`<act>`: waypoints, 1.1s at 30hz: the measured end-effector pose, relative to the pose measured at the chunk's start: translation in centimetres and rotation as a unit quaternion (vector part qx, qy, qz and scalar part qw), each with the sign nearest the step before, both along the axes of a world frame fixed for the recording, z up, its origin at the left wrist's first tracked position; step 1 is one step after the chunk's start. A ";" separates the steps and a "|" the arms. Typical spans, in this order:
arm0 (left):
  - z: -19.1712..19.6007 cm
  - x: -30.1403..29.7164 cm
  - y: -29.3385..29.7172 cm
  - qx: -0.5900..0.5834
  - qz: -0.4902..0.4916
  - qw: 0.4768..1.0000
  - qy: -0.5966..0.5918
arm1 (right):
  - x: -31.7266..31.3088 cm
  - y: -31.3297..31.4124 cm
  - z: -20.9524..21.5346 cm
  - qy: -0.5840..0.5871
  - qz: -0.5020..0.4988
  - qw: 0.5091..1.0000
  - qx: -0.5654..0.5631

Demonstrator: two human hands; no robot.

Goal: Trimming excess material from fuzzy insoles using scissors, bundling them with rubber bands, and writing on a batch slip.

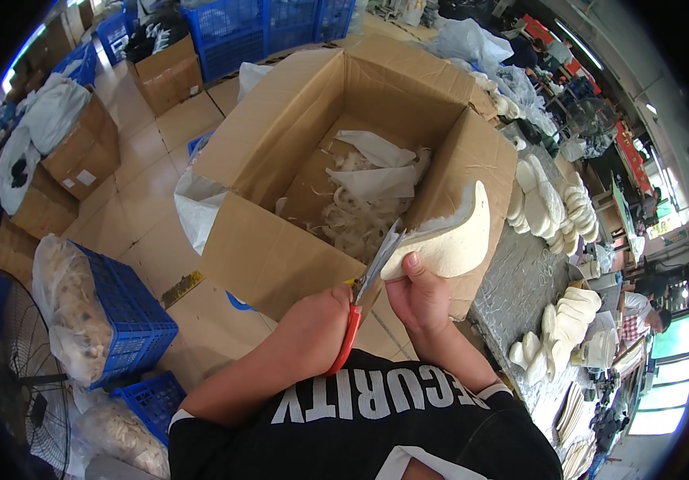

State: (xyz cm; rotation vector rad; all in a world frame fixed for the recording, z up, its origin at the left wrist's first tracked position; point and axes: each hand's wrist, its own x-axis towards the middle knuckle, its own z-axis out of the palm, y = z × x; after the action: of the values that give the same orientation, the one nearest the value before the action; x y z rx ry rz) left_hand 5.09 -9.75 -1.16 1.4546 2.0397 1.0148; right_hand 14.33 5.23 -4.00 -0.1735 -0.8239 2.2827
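My left hand [311, 332] is closed round the red handles of a pair of scissors [353, 332]. Their blades point up and away, against the left edge of a cream, curved, insole-like piece [450, 242]. That piece is pinched in my right hand [420, 298], thumb on top, and a ragged pale strip runs along its far edge. Both hands are over the near side of an open cardboard box [260, 172]. Inside the box lie curly pale trimmings [352, 220] and white scraps [372, 182]. How far the blades are apart is hard to make out.
On the right, a grey worktable [512, 284] bears stacks of cream insole-like pieces [556, 328]. Blue crates [132, 312] with bagged material and a fan [36, 400] stand at the left. More cardboard boxes [84, 152] and blue crates are farther back. Other people sit at the far right.
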 end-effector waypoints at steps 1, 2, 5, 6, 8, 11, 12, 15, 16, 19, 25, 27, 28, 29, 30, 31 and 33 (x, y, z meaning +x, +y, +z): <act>0.0 0.0 0.0 0.000 0.000 1.000 0.000 | 0.1 0.0 0.0 0.002 0.008 1.000 0.001; -0.1 -0.1 0.0 -0.007 -0.002 1.000 -0.011 | 0.1 0.1 0.1 0.002 0.007 1.000 0.001; -0.3 -0.1 0.0 -0.017 -0.007 1.000 -0.010 | 0.1 0.0 0.2 0.004 0.011 1.000 0.007; -0.4 -0.1 -0.1 -0.020 -0.010 1.000 0.001 | 0.1 0.0 0.1 0.003 0.009 1.000 0.007; -0.2 0.0 -0.1 -0.025 -0.009 1.000 -0.009 | 0.1 0.1 0.0 0.002 0.006 1.000 0.007; 0.4 -0.1 -0.1 -0.045 -0.011 0.997 -0.054 | 0.3 0.3 0.0 -0.012 0.004 1.000 0.001; 0.5 -0.2 0.1 -0.061 -0.015 0.994 -0.089 | 0.4 0.3 0.2 -0.008 0.004 1.000 0.005; 0.0 -0.9 0.2 -0.019 0.050 0.917 -0.395 | 0.6 0.7 0.2 -0.011 0.005 1.000 -0.001; -0.3 -1.6 0.0 -0.020 0.051 0.917 -0.395 | 0.6 0.8 0.1 -0.020 0.004 1.000 -0.013; -0.6 -3.4 -0.1 -0.065 0.052 0.980 -0.180 | 0.4 0.4 1.6 -0.045 0.009 0.999 0.022; 1.0 -1.6 -0.4 -0.045 0.041 0.998 -0.029 | 0.6 0.7 0.3 -0.028 0.007 0.999 0.016; 1.3 -1.5 -0.4 -0.054 0.028 0.998 0.002 | 0.6 0.5 0.3 -0.031 -0.001 0.999 0.019; 1.4 -1.5 -0.4 -0.063 0.016 0.997 0.034 | 0.5 0.5 0.4 -0.033 -0.007 0.999 0.022; 1.5 -1.5 -0.4 -0.063 0.016 0.997 0.033 | 0.5 0.4 0.4 -0.033 -0.008 0.999 0.021; 1.5 -1.5 -0.5 -0.053 0.009 0.997 0.049 | 0.5 0.4 0.4 -0.038 -0.006 0.999 0.023; 1.5 -1.5 -0.6 -0.044 0.003 0.997 0.064 | 0.5 0.3 0.4 -0.043 -0.003 0.999 0.024; 1.7 -1.7 -0.7 -0.054 -0.002 0.996 0.074 | 0.5 0.3 0.6 -0.044 0.009 0.999 0.031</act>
State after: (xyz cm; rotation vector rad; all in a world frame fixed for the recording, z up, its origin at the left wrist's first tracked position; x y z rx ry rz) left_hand 3.36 -10.46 0.51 1.5166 2.1573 0.8035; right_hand 14.81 5.50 -3.44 -0.2410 -0.9431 2.2766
